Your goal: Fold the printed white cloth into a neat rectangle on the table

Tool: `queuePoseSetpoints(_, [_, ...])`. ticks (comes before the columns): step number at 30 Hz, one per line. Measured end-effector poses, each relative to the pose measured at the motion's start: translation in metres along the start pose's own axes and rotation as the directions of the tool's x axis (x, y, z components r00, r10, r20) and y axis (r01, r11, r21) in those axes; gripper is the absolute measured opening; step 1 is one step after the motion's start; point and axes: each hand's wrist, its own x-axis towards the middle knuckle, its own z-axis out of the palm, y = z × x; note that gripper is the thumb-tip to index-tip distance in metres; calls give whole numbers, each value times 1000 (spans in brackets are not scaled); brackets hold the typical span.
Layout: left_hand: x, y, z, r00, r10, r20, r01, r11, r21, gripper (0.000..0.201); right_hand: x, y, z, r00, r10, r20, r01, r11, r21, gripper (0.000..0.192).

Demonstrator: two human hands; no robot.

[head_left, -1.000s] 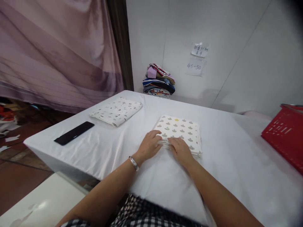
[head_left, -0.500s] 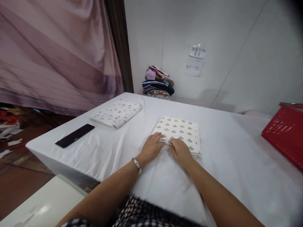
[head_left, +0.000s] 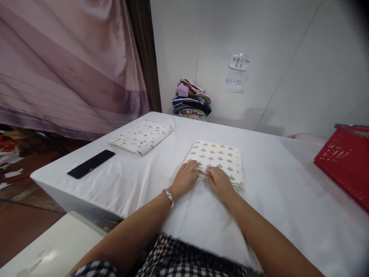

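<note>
In front of me lies a folded white cloth (head_left: 216,156) printed with grey shapes and one yellow spot, its layers showing at the near edge. My left hand (head_left: 186,177), a silver bracelet at its wrist, is closed on that near edge toward the left corner. Close beside it, my right hand (head_left: 219,182) pinches the same edge, thumb and fingers around the layers. Farther left rests a second folded white cloth (head_left: 142,136) with small grey marks, touched by neither hand.
A black flat slab (head_left: 91,164) lies on the white-covered table (head_left: 138,184) at left. A red basket (head_left: 344,165) stands at the right edge. Behind the table is a stack of folded fabrics (head_left: 191,102) against the wall. A pink curtain (head_left: 72,65) hangs at left.
Both hands keep hold of the cloth's near edge, almost unmoved. The view has shifted very slightly.
</note>
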Motion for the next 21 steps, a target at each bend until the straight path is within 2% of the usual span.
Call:
queuePoseSetpoints(7, [6, 7, 7, 998, 9, 56, -11, 1000, 25, 19, 1, -1, 2, 1000, 1, 0, -1, 1000, -13, 17])
queuePoseSetpoints(15, [7, 4, 7, 999, 3, 42, -2, 1000, -28, 18, 1, -3, 1, 999, 30, 23, -30, 1000, -8, 13])
queuePoseSetpoints(21, [4, 2, 4, 1000, -4, 31, 7, 996, -90, 16, 1, -2, 0, 1000, 5, 30, -6, 1000, 12, 12])
